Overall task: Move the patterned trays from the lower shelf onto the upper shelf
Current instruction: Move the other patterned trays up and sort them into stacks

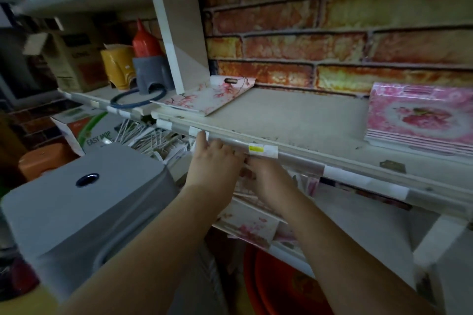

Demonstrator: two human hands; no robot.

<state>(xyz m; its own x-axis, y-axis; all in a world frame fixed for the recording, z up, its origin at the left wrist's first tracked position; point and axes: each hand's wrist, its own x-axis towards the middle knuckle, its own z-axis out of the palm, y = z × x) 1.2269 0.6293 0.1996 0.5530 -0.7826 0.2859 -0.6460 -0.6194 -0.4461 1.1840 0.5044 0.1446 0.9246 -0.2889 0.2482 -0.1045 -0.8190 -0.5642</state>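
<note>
Both my hands reach under the front edge of the upper shelf into the lower shelf. My left hand and my right hand rest on a stack of white trays with pink blossom patterns; their fingertips are hidden under the shelf lip, so the grip cannot be seen. One blossom-patterned tray lies flat on the upper shelf at its left end. A stack of pink floral trays stands on the upper shelf at the right.
A brick-pattern wall backs the upper shelf. A white divider panel bounds it on the left; beyond stand yellow, red and grey items. A grey bin lid is at my lower left. Orange basins sit below.
</note>
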